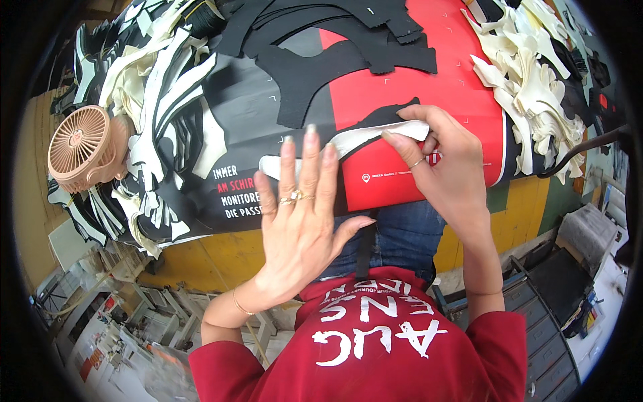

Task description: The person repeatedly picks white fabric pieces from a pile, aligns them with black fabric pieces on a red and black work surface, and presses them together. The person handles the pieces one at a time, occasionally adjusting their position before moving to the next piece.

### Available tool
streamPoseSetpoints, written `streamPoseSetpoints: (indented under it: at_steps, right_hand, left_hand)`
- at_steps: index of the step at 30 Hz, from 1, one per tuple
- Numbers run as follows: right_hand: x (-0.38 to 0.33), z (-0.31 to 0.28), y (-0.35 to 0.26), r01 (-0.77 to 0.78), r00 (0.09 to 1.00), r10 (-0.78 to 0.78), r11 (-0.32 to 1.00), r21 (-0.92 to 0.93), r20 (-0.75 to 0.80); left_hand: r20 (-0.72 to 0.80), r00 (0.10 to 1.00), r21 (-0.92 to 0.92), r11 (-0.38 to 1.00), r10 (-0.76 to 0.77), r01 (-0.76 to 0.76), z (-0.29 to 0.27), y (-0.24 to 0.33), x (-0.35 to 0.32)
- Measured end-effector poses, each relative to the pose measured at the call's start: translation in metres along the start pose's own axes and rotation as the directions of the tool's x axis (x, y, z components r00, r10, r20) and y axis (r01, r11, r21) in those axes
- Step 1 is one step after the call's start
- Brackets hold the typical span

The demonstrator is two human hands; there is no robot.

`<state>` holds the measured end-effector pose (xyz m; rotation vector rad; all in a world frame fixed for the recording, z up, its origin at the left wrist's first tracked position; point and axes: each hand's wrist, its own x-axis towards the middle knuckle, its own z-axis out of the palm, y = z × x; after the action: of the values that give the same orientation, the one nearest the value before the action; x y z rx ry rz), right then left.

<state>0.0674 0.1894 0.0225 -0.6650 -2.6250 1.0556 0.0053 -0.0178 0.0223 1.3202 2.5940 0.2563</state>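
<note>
Cover sheet (469, 87) across middle of surface, reaching near edge. On it, centre, just in from near edge: upper strip (365, 139), with lower strip (385, 116) showing along its far side. Left hand (295, 208) over upper strip's left part; right hand (452, 157) at its right end, thumb and forefinger either side. Behind the strips: broad piece (291, 97), then overlapping stack (315, 17) toward far edge. Left edge: heap of pieces (164, 110), far corner to near corner. Fan (79, 144) left of that heap. Right edge: second heap (529, 87). Below near right corner: drawer cabinet (552, 355).
</note>
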Motion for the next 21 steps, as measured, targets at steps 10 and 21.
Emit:
streamPoseSetpoints:
  at_steps: [10, 21]
  right_hand:
    - [0.005, -0.001, 0.001, -0.095, 0.987, 0.113, 0.983, 0.158, -0.114]
    - [0.003, 0.015, 0.009, -0.105, 0.959, 0.111, 0.994, 0.036, -0.262]
  left_hand:
    - [-0.008, 0.996, -0.178, 0.98, 0.088, -0.088, 0.025, 0.009, 0.027]
    - [0.02, 0.998, -0.173, 0.983, 0.067, -0.062, 0.025, 0.011, 0.027]
